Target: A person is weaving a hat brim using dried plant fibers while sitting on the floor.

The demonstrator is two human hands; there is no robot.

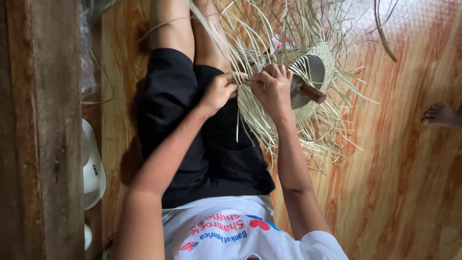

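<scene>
Wooden floor boards [399, 183] with a shiny orange grain are filling the head view, and I am sitting on them in black shorts [192, 125] and a white shirt [226, 231]. My left hand [219, 90] is pinching thin straw strands [243, 103], its fingers pressed together on them. My right hand [274, 89] is just beside it, fingers curled and closing on strands at the edge of the half-woven straw basket [317, 72]. This basket is lying on the floor by my knees, loose ends spreading all around. A dark round form with a wooden handle [313, 92] is sitting inside it. Someone's bare foot [440, 115] is showing at the right edge.
</scene>
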